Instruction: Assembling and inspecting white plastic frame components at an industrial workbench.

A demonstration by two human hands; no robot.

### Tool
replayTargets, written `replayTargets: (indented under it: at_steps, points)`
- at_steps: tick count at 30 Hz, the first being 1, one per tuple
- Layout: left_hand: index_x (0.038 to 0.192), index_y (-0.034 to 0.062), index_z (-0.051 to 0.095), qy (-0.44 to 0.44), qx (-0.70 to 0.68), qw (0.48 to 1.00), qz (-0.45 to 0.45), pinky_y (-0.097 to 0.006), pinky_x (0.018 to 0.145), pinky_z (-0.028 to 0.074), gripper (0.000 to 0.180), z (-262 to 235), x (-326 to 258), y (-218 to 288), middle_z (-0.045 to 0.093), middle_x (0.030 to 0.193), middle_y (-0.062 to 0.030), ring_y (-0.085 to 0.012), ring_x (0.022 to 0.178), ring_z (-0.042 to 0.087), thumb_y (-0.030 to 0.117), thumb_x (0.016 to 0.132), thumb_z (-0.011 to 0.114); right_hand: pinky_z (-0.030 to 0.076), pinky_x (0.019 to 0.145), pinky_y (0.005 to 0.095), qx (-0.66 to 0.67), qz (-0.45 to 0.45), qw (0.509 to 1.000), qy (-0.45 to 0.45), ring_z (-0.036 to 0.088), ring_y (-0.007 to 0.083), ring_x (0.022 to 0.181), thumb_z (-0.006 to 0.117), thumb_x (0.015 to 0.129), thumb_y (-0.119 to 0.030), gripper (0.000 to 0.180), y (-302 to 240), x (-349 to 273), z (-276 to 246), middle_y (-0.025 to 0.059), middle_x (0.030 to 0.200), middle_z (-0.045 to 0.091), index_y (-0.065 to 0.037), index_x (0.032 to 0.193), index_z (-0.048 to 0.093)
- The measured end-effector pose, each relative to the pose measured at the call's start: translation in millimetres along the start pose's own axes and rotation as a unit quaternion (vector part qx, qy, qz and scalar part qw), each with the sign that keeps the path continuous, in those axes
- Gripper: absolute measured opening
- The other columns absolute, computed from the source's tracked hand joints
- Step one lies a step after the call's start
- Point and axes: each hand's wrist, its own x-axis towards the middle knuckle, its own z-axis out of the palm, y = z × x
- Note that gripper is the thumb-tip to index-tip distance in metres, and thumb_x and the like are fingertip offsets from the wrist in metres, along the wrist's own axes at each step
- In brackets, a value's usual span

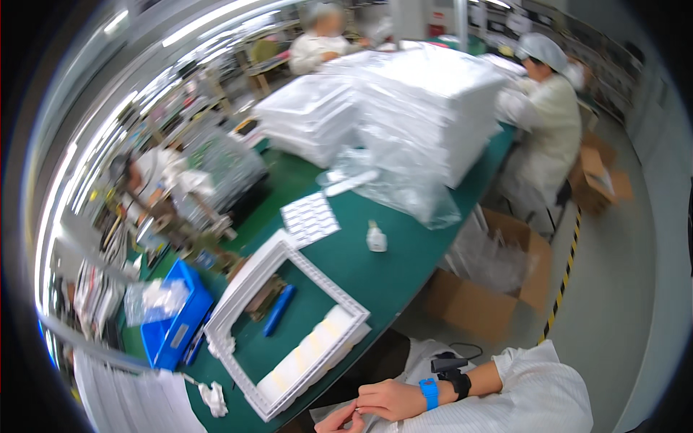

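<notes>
My right hand (386, 399) is low at the bottom edge, over my lap, with a blue band and a black watch on its wrist. Its fingers are curled and meet the fingertips of my left hand (338, 419), which is mostly cut off by the frame's edge. Whether anything small is pinched between them is not visible. Just beyond the hands, a white foam frame (249, 285) lies on the green table (361, 270). Pale yellow-white blocks (303, 357) line its near side. A blue marker (279, 309) lies inside the frame.
Left of the frame stands a blue bin (177, 335) holding a plastic bag. A label sheet (309, 218) and a small white bottle (375, 237) lie farther out. Behind them are bagged stacks of white trays (411, 94). Cardboard boxes (480, 307) stand on the floor. Three other people in white work around the table.
</notes>
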Motion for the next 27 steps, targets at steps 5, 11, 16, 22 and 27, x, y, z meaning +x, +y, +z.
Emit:
replayTargets:
  at_steps: [5, 11, 16, 22, 27]
  points:
    - [0.108, -0.0044, 0.072, -0.019, 0.061, 0.998, -0.015, -0.024, 0.072, 0.052, 0.023, 19, 7, 18, 0.074, 0.091, -0.0113, -0.0096, 0.079, 0.063, -0.001, 0.086, 0.072, 0.048, 0.062, 0.0365, -0.014, -0.034, 0.997, 0.063, 0.056, 0.0277, 0.075, 0.058, 0.093, -0.014, 0.013, 6, -26, -6, 0.0112, 0.086, 0.05, 0.0, 0.093, 0.059]
    - [0.107, -0.0048, 0.073, -0.043, 0.106, 0.992, -0.048, -0.025, 0.069, 0.052, 0.022, 44, 11, 38, 0.074, 0.09, -0.0108, -0.0086, 0.078, 0.062, 0.001, 0.086, 0.072, 0.048, 0.06, 0.0386, -0.042, -0.036, 0.994, 0.099, 0.056, 0.0287, 0.074, 0.062, 0.089, -0.011, 0.012, 6, -51, -13, 0.0108, 0.084, 0.05, -0.001, 0.088, 0.055]
    - [0.102, -0.0001, 0.076, -0.018, 0.113, 0.992, -0.048, -0.023, 0.071, 0.054, 0.02, 41, 1, 28, 0.075, 0.087, -0.01, -0.0099, 0.076, 0.066, 0.001, 0.083, 0.07, 0.05, 0.064, 0.0353, -0.064, -0.077, 0.99, 0.1, 0.059, 0.028, 0.075, 0.062, 0.089, -0.012, 0.009, -1, -48, -16, 0.0106, 0.085, 0.054, -0.004, 0.088, 0.058]
    - [0.104, -0.0042, 0.074, 0.01, 0.055, 0.994, -0.095, -0.023, 0.073, 0.055, 0.024, 31, -11, 24, 0.075, 0.091, -0.011, -0.0082, 0.08, 0.065, -0.003, 0.08, 0.067, 0.05, 0.062, 0.0354, -0.131, -0.071, 0.989, 0.023, 0.059, 0.0271, 0.073, 0.067, 0.086, -0.013, 0.011, -15, -44, -19, 0.0092, 0.08, 0.054, -0.004, 0.088, 0.06]
    - [0.106, -0.0055, 0.072, 0.003, -0.07, 0.988, -0.136, -0.025, 0.082, 0.057, 0.021, 18, -22, 13, 0.074, 0.097, -0.0126, -0.012, 0.087, 0.069, 0.0, 0.087, 0.065, 0.05, 0.06, 0.036, -0.16, -0.065, 0.984, -0.04, 0.059, 0.0264, 0.07, 0.071, 0.082, -0.011, 0.013, -23, -27, -12, 0.009, 0.08, 0.054, -0.005, 0.086, 0.061]
